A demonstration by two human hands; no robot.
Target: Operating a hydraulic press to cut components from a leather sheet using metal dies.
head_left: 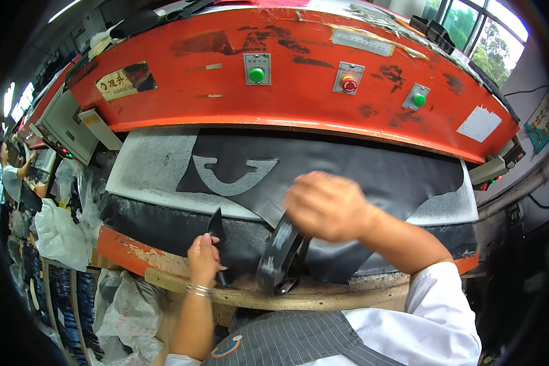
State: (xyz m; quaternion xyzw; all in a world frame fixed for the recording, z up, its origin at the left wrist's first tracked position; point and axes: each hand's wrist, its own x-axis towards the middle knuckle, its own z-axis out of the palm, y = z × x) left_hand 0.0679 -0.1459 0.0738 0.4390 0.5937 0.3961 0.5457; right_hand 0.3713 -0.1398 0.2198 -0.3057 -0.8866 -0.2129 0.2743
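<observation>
From the head view I have my right hand over the near middle of the bench, its back turned up to the camera. The fingers curl down and away from me, so I cannot tell whether they are pressed together or only hooked, but they appear to be gripping the upper end of a dark, curved steel-band cutting die. That die stands on its edge at the near edge of the bench. Its long axis runs from under the right hand down and a little to the left, ending at the worn wooden front rail.

My left hand sits just to the left of the die, near it but apart. Its fingers are pinched on a small, narrow black cut piece of leather that sticks up above the knuckles, roughly upright.

The large black sheet of leather lies flat farther back on the grey-white cutting pad, spreading toward the right edge under the red press beam, with an anchor-like cut-out toward its left. So the sheet lies beyond both hands. The right hand is nearer the sheet, and the die it carries points back along its own length toward me.
</observation>
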